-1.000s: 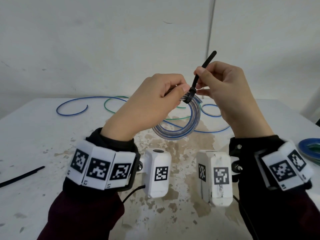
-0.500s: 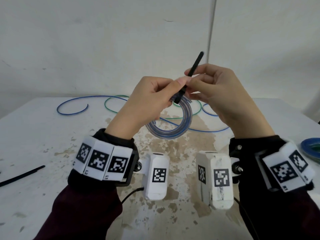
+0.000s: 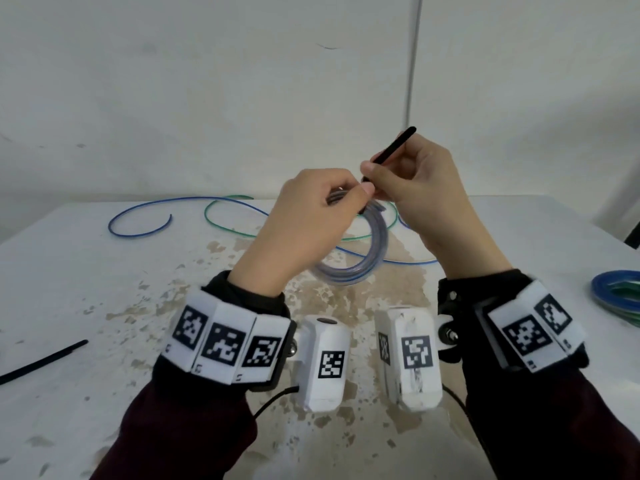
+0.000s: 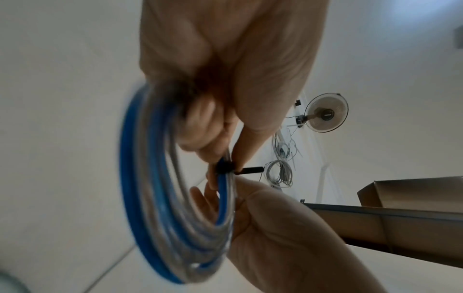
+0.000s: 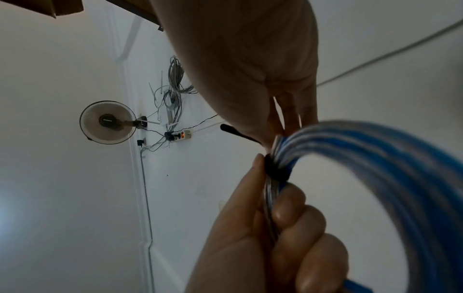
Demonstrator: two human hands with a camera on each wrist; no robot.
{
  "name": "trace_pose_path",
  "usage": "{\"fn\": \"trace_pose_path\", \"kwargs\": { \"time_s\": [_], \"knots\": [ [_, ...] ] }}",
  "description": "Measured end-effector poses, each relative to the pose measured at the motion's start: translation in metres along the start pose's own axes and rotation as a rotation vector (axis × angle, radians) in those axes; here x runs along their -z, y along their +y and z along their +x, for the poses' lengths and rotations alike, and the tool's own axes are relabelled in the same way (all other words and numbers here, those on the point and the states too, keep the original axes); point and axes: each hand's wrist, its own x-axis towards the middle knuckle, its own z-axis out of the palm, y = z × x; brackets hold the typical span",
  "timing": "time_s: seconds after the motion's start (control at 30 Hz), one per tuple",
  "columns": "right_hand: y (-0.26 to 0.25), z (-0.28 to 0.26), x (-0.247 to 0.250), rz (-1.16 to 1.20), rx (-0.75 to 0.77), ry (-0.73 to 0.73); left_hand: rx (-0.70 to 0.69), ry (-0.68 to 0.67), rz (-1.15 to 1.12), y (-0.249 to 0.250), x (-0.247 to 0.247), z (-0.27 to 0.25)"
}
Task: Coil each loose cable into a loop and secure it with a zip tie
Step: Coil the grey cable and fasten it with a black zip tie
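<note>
While the left hand (image 3: 311,216) grips the blue coil (image 3: 360,261), the right hand (image 3: 419,188) pinches the black zip tie (image 3: 393,147).

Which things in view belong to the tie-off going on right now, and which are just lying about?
In use:
- left hand, gripping the coil
- right hand, pinching the zip tie wrapped round the coil

Lying about:
- loose blue cable and green cable on the table
- spare tie
- finished coils, at the right edge
</note>
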Motion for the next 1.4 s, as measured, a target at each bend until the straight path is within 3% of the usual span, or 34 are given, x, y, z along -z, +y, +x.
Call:
{"fn": "trace_pose_path", "kwargs": {
  "time_s": [0.07, 0.17, 0.33, 0.47, 0.63, 0.93, 1.1, 1.4],
  "knots": [
    [0.003, 0.003, 0.007, -0.045, -0.025, 0.033, 0.079, -0.100, -0.106, -0.001, -0.007, 0.001],
    [0.000, 0.004, 0.018, 0.010, -0.159, -0.091, 0.138, -0.214, -0.254, 0.001, -0.007, 0.000],
    [-0.003, 0.002, 0.025, -0.036, -0.277, -0.317, 0.139, -0.191, -0.292, -0.003, 0.003, 0.001],
    [-0.004, 0.002, 0.015, -0.042, -0.103, -0.163, 0.189, -0.169, -0.383, -0.002, 0.002, 0.001],
    [-0.004, 0.001, 0.003, -0.274, 0.128, -0.039, 0.258, -0.110, -0.430, -0.005, 0.000, 0.005],
    [-0.016, -0.007, -0.001, -0.375, 0.343, -0.115, 0.303, -0.068, -0.527, -0.009, 0.003, 0.007],
    [-0.012, -0.001, 0.003, -0.233, 0.192, -0.068, 0.235, -0.109, -0.530, -0.001, 0.010, 0.005],
    [-0.010, -0.003, 0.007, 0.035, -0.067, -0.099, -0.008, -0.039, -0.183, 0.001, 0.006, 0.002]
  ]
}}
